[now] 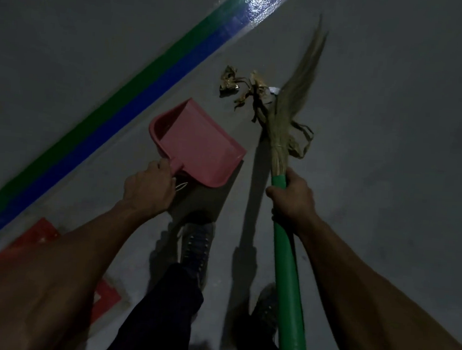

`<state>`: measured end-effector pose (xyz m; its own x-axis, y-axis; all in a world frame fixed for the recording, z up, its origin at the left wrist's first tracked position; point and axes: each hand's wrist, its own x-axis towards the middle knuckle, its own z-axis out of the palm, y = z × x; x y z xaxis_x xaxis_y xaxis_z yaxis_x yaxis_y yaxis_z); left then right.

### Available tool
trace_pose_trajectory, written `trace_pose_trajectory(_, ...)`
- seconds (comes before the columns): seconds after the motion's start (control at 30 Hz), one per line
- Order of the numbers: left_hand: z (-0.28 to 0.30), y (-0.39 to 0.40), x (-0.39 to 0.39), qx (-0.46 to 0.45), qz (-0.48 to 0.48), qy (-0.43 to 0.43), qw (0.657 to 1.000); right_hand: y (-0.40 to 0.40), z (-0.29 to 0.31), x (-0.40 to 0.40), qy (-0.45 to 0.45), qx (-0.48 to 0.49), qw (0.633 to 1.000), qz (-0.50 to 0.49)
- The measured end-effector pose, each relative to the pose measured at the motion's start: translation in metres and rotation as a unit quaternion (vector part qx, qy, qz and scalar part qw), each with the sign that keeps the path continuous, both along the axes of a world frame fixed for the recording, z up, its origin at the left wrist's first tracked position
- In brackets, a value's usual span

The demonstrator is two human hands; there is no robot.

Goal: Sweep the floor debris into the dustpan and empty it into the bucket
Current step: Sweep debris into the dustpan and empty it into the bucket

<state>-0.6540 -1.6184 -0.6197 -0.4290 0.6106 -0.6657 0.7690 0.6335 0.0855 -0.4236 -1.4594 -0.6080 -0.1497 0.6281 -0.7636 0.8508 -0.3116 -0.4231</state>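
Sweeping stage, before any debris has entered the pan. The left hand (150, 187) grips the short handle of the pink dustpan (196, 141), fingers curled round it; the pan appears held just above the grey floor (395, 133), casting a shadow beneath, though contact cannot be ruled out. Its open mouth faces up and to the right, towards the dry leaves (245, 92), which lie near but apart from its lip. The right hand (292, 199) is closed round the green handle of the broom (288, 118) just below the bound bristles. The broom's long axis runs from the lower centre of the view up and slightly right, bristle tips pointing away from the person; the bristle bundle overlaps the right edge of the leaves. Judged next move: lower the pan's lip flat to the floor beside the leaves, then draw the bristles leftward across them. No bucket is in view. A green and blue stripe (148, 89) crosses the floor at left.
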Motion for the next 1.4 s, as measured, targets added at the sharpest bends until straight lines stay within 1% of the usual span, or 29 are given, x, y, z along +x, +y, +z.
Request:
trace_pose_trajectory(0.1, 0.0, 0.002, -0.01, -0.009, -0.015, -0.008, 1.0, 0.006, 0.009, -0.011, 0.016, 0.002, 0.999, -0.032)
trace_pose_trajectory(0.23, 0.006, 0.01, -0.016, -0.011, -0.025, -0.023, 0.999, 0.015, 0.029, 0.008, 0.012, 0.029, 0.994, -0.101)
trace_pose_trajectory(0.37, 0.011, 0.019, -0.02, -0.013, -0.026, -0.03, 0.999, 0.008, 0.039, 0.044, -0.029, 0.054, 0.984, -0.169)
trace_pose_trajectory(0.47, 0.005, 0.022, -0.024, -0.004, -0.027, -0.036, 0.999, -0.006, 0.033, 0.061, -0.073, 0.031, 0.983, -0.164)
trace_pose_trajectory(0.53, -0.003, 0.022, -0.027, -0.001, -0.025, -0.035, 0.999, -0.017, 0.022, 0.059, -0.084, 0.014, 0.986, -0.141)
trace_pose_trajectory(0.63, -0.018, 0.022, -0.03, -0.002, -0.02, -0.028, 0.999, -0.031, 0.004, 0.035, -0.061, 0.012, 0.996, -0.07)
trace_pose_trajectory(0.77, -0.036, 0.02, -0.033, 0.002, -0.013, -0.017, 1.0, -0.036, -0.016, 0.003, -0.027, 0.04, 0.999, 0.023)
trace_pose_trajectory(0.87, -0.043, 0.017, -0.033, 0.005, -0.012, -0.012, 1.0, -0.029, -0.015, -0.002, -0.022, 0.077, 0.995, 0.053)
trace_pose_trajectory(1.0, -0.047, 0.016, -0.035, 0.009, 0.003, -0.023, 1.0, 0.003, -0.004, 0.009, -0.044, 0.122, 0.989, 0.069)
trace_pose_trajectory(1.1, -0.049, 0.014, -0.042, 0.016, 0.005, -0.029, 0.999, 0.036, -0.003, 0.007, -0.056, 0.152, 0.981, 0.107)
trace_pose_trajectory(1.27, -0.053, 0.01, -0.055, 0.026, 0.031, -0.017, 0.999, 0.075, -0.023, -0.026, -0.098, 0.138, 0.97, 0.177)
trace_pose_trajectory(1.4, -0.06, 0.016, -0.064, 0.023, 0.033, -0.012, 0.999, 0.065, -0.04, -0.047, -0.105, 0.122, 0.956, 0.246)
